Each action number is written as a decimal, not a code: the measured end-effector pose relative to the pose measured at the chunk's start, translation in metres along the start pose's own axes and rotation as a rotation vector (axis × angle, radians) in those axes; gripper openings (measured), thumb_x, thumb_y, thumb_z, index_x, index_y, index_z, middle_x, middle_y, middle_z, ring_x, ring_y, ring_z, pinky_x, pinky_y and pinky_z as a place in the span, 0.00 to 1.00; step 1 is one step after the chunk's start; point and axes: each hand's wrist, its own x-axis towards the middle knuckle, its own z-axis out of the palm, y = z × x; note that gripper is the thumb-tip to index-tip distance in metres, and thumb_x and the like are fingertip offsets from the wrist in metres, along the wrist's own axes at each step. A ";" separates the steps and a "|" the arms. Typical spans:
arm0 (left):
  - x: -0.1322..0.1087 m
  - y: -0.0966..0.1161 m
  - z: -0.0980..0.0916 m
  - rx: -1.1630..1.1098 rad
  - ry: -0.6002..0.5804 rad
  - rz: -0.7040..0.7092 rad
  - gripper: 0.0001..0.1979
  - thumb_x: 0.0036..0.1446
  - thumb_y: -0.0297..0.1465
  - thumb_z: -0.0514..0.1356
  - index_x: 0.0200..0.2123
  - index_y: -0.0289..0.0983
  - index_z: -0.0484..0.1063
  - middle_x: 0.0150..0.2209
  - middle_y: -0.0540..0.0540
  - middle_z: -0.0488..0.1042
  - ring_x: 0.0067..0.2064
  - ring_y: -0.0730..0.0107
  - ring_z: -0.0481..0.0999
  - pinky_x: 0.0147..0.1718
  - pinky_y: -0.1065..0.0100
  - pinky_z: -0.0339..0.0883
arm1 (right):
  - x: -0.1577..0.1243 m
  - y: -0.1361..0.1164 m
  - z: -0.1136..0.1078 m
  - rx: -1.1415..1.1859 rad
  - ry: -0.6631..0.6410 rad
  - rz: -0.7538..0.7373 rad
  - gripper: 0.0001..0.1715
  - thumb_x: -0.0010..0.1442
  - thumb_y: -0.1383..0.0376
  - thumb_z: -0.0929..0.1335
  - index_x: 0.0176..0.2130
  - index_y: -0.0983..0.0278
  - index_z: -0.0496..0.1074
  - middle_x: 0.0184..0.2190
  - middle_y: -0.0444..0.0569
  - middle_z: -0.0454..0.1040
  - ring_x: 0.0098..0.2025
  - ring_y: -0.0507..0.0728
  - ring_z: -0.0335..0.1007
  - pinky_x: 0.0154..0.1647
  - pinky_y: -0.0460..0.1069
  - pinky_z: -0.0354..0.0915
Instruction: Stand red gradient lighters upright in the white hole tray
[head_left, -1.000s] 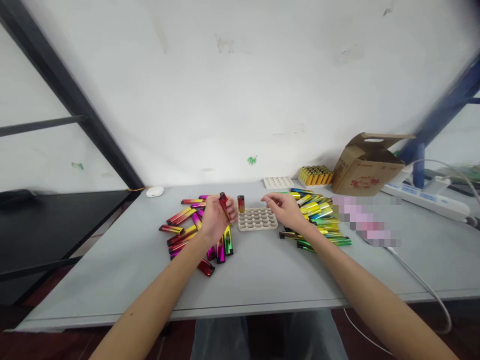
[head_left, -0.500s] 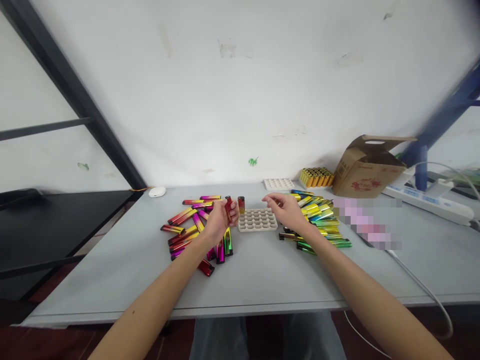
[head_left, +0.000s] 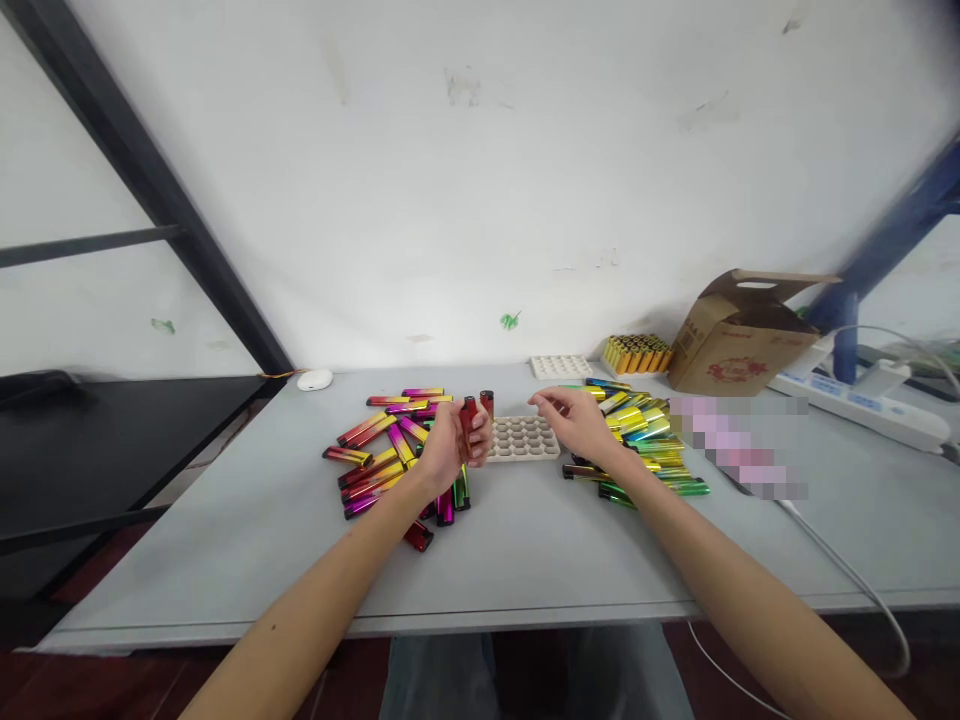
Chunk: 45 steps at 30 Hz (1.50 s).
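My left hand (head_left: 451,445) is closed around a red lighter (head_left: 469,415), which it holds upright at the left edge of a white honeycomb-celled tray (head_left: 525,453). Behind those fingers another red lighter (head_left: 488,402) stands upright at the tray's back left corner, its lower part hidden. My right hand (head_left: 574,420) hovers over the tray's right side with curved fingers, thumb a little apart, and no object visible in it. Beside and under my left wrist lies a loose pile of red, yellow and purple lighters (head_left: 373,470).
Yellow, blue and green shiny lighters (head_left: 649,430) lie right of my right hand. Along the wall are an empty-celled white tray (head_left: 560,367), a tray packed with yellow lighters (head_left: 637,355) and an open cardboard box (head_left: 739,350). A power strip (head_left: 862,405) and a white earbud case (head_left: 314,380) sit farther out.
My left hand has moved slightly right with the red lighter, now covering the tray's left edge and part of the standing lighter. My right hand stays nearly in place.
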 end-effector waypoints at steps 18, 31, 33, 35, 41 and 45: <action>0.000 -0.001 -0.004 0.051 0.001 0.025 0.10 0.56 0.34 0.47 0.25 0.37 0.57 0.23 0.53 0.50 0.22 0.76 0.52 0.19 0.75 0.50 | -0.002 0.003 0.001 -0.086 0.004 -0.043 0.15 0.62 0.60 0.63 0.34 0.64 0.77 0.27 0.47 0.78 0.29 0.54 0.70 0.30 0.47 0.64; -0.004 0.002 0.001 0.005 -0.007 0.039 0.11 0.58 0.34 0.45 0.25 0.37 0.57 0.23 0.53 0.51 0.22 0.75 0.54 0.19 0.75 0.52 | -0.003 0.002 0.000 -0.111 0.007 -0.063 0.16 0.63 0.60 0.63 0.34 0.63 0.77 0.29 0.48 0.79 0.30 0.55 0.71 0.31 0.48 0.64; -0.005 0.002 0.001 -0.010 -0.016 0.042 0.13 0.60 0.36 0.45 0.25 0.37 0.57 0.23 0.53 0.51 0.22 0.75 0.54 0.18 0.75 0.51 | -0.004 0.001 0.001 -0.112 0.007 -0.056 0.16 0.63 0.60 0.63 0.34 0.64 0.77 0.29 0.48 0.78 0.30 0.55 0.71 0.31 0.48 0.64; -0.005 0.002 0.001 -0.027 -0.025 0.046 0.16 0.61 0.40 0.45 0.26 0.37 0.58 0.22 0.53 0.52 0.21 0.75 0.55 0.18 0.75 0.51 | -0.004 -0.001 0.001 -0.092 0.003 -0.043 0.17 0.63 0.59 0.63 0.35 0.64 0.77 0.29 0.48 0.78 0.31 0.55 0.71 0.31 0.48 0.64; -0.005 0.002 -0.001 -0.024 -0.112 0.025 0.28 0.60 0.55 0.43 0.29 0.36 0.64 0.23 0.51 0.58 0.19 0.76 0.55 0.16 0.74 0.48 | -0.010 -0.018 -0.001 0.133 0.011 -0.082 0.19 0.66 0.55 0.61 0.42 0.62 0.76 0.40 0.51 0.76 0.42 0.57 0.72 0.37 0.48 0.66; -0.004 -0.004 -0.004 0.057 -0.188 -0.052 0.35 0.57 0.60 0.40 0.23 0.35 0.63 0.21 0.51 0.57 0.18 0.78 0.53 0.16 0.74 0.44 | -0.014 -0.032 0.000 0.259 -0.042 -0.203 0.15 0.64 0.56 0.65 0.45 0.60 0.75 0.47 0.52 0.72 0.50 0.58 0.69 0.49 0.52 0.66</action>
